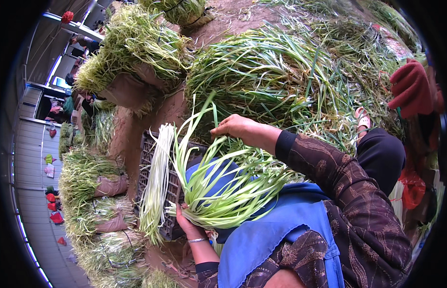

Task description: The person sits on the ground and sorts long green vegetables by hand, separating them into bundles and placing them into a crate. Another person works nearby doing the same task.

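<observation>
My left hand (189, 219), with a bracelet at the wrist, holds the pale root ends of a fanned bunch of long, flat-leaved greens (230, 194). Above it, my right hand (232, 126) pinches leaf strands between thumb and fingers. The loose leaves spread over the blue apron (266, 244) on my lap. Left of both hands, a neat bundle of white-stemmed greens (162, 169) lies across an upturned-looking dark plastic crate (174, 180). Beyond my right hand is a large heap of uncleaned greens (259, 75).
Tied bales of greens (108, 248) line the left side, and a large wrapped bale (137, 46) stands at upper left. A foot in a pink sandal (363, 117) rests by the heap. A dark red glove or cloth (412, 88) shows at right. People are far off at upper left.
</observation>
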Demonstrator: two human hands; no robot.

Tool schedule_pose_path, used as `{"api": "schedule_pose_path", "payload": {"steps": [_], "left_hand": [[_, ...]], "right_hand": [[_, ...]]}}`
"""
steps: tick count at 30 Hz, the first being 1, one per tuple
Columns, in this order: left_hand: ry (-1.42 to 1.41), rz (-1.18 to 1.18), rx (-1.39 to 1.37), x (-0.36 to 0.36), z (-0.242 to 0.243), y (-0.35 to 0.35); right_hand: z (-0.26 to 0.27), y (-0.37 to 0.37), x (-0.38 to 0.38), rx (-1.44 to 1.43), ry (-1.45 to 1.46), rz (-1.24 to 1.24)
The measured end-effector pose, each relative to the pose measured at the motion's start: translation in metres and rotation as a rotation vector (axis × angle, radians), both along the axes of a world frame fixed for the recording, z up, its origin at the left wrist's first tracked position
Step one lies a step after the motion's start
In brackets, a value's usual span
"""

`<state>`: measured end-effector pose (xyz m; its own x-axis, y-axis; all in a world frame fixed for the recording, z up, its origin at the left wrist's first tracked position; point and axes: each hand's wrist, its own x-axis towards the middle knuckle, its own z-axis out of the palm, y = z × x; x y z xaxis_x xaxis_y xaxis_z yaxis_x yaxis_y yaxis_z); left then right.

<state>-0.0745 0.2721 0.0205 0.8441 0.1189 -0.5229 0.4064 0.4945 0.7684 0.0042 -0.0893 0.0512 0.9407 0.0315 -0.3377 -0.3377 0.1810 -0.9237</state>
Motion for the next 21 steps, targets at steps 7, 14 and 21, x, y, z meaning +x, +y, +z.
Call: {"api": "schedule_pose_path", "payload": {"steps": [7,14,21], "left_hand": [[0.011,-0.007,0.004,-0.001,-0.002,0.003],[0.008,-0.01,-0.031,0.0,-0.005,0.005],[0.015,-0.013,-0.013,0.005,0.001,0.001]], "right_hand": [[-0.01,-0.06,-0.013,-1.262,-0.89,0.046],[-0.012,-0.131,-0.028,-0.941,0.081,-0.152],[-0.014,-0.074,0.025,-0.609,-0.214,-0.254]]}}
